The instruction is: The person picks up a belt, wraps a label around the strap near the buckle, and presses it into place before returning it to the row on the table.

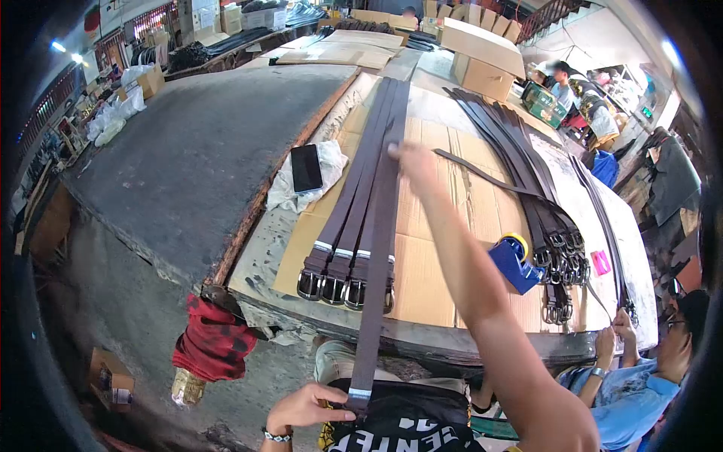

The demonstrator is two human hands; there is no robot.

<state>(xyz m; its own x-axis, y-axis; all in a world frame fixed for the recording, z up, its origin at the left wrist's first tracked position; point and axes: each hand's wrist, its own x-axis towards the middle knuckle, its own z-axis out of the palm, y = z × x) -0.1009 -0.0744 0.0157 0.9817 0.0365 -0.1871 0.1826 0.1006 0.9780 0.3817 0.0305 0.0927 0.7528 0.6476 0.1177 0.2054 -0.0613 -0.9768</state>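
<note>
One long bench [188, 166] is carrying a cardboard sheet [444, 248] along its right half. A pile of dark belts [527, 181] is lying down the sheet's right edge, and three laid belts [343, 218] are sitting side by side at its left, buckles at the near edge. The brown belt [376, 248] you are handling is running from the sheet's middle over the near edge to your lap. White block letters on your black shirt [407, 433] are showing only in part and cannot be read as a word. Your right arm is stretching straight out, your right hand [413, 162] touching the strap; whether it is gripping I cannot tell. Your left hand [305, 410] is pinching the belt's near end.
</note>
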